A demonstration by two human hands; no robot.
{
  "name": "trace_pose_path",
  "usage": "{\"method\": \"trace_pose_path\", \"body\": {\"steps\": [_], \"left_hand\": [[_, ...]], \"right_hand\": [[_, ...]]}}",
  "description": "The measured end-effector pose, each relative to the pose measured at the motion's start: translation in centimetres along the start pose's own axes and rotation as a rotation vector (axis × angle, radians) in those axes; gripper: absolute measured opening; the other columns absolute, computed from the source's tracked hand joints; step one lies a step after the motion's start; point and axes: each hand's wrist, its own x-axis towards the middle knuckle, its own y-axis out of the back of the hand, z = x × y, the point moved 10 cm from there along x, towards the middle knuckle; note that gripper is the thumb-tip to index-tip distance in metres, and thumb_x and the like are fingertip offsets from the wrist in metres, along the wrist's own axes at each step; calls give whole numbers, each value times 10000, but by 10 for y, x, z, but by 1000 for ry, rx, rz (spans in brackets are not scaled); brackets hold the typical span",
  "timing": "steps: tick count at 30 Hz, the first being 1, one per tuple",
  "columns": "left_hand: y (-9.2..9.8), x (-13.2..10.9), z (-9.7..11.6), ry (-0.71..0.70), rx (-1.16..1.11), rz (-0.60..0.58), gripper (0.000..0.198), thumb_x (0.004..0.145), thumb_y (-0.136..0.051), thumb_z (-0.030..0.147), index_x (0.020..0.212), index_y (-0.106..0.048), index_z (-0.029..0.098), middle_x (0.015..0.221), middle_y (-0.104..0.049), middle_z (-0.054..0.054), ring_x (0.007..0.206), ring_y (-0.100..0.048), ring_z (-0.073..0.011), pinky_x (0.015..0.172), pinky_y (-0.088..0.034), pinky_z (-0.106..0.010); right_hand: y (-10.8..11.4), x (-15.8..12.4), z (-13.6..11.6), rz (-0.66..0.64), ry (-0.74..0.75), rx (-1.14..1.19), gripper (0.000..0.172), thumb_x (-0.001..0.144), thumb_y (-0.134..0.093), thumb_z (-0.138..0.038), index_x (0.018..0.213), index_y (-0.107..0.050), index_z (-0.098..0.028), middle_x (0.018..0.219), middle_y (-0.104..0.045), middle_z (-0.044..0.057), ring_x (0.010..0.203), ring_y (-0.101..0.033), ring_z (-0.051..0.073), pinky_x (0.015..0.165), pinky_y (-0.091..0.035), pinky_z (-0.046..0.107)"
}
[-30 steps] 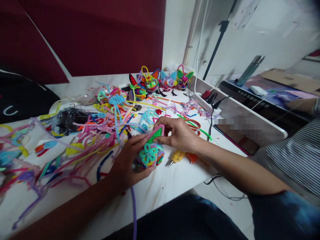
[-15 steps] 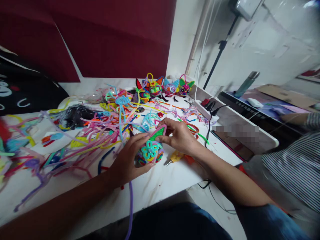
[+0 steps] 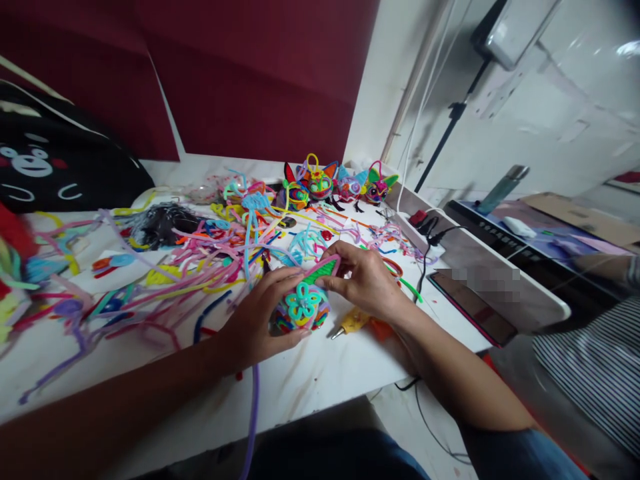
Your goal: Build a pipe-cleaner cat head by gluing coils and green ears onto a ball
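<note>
My left hand [image 3: 255,319] is wrapped round a pipe-cleaner ball [image 3: 301,315] of many colours, steadying it just over the table. A turquoise pipe-cleaner flower [image 3: 304,301] sits on the ball's front. Between thumb and fingers, my right hand [image 3: 364,280] pinches a green pipe-cleaner ear [image 3: 324,269] edged in pink, set against the ball's top. Whether the ear is fixed there, I cannot tell. Just below my right hand lies a yellow glue gun [image 3: 354,321] with a metal nozzle. A purple pipe cleaner [image 3: 254,413] hangs over the table's front edge.
Loose pipe cleaners [image 3: 200,263] cover the table's left side. Several finished eared balls [image 3: 320,185] stand at the back. A phone [image 3: 473,307] lies at the right, near a power strip [image 3: 420,230]. Someone in a striped sleeve [image 3: 595,373] is at the far right.
The view has shifted a little, so the scene sits slightly lower and farther right. The ear leans more to the right now; both hands keep their hold.
</note>
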Motion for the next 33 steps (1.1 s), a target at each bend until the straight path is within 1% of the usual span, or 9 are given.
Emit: {"method": "trace_pose_path", "body": {"steps": [6, 10, 17, 22, 29, 33], "left_hand": [[1, 0, 0, 5, 15, 6, 695, 856, -735, 243, 1456, -386, 222, 1437, -491, -168, 1340, -511, -313, 1113, -458, -476], [0, -1, -1, 1, 34, 11, 676, 856, -730, 245, 1442, -395, 210, 1421, -504, -170, 1336, -513, -308, 1109, -462, -474], [1, -2, -1, -16, 63, 23, 659, 857, -731, 272, 1427, -404, 218, 1413, -512, -165, 1336, -518, -308, 1092, -481, -470], [0, -2, -2, -12, 71, 13, 670, 853, -731, 274, 1432, -394, 236, 1414, -512, -163, 1325, -533, -316, 1063, -505, -476], [-1, -7, -9, 1, 30, 58, 657, 864, -712, 318, 1445, -407, 273, 1434, -518, -143, 1324, -535, -331, 1068, -495, -517], [-2, -7, -9, 4, 32, 36, 670, 868, -707, 298, 1459, -392, 291, 1446, -514, -139, 1332, -526, -339, 1070, -488, -539]], "right_hand": [[-2, 0, 2, 16, 17, 28, 200, 788, -763, -149, 897, -603, -200, 719, -627, -34, 646, -578, 141, 619, -418, 252], [-1, 0, 3, 34, 14, 34, 205, 789, -778, -174, 897, -606, -197, 717, -618, -37, 644, -571, 139, 619, -419, 253], [-1, -2, 2, 48, 22, 31, 200, 795, -776, -165, 901, -609, -188, 724, -625, -24, 652, -574, 145, 616, -408, 255], [-2, -4, 2, 37, 30, 22, 192, 823, -761, -195, 914, -592, -200, 726, -625, -24, 663, -584, 151, 618, -403, 253], [-1, -5, 1, 41, 34, -14, 194, 826, -756, -197, 900, -577, -207, 715, -607, -35, 664, -584, 152, 614, -385, 251], [-2, -6, 1, 35, 31, -1, 196, 830, -754, -213, 897, -570, -206, 712, -600, -37, 656, -578, 146, 603, -380, 246]]}}
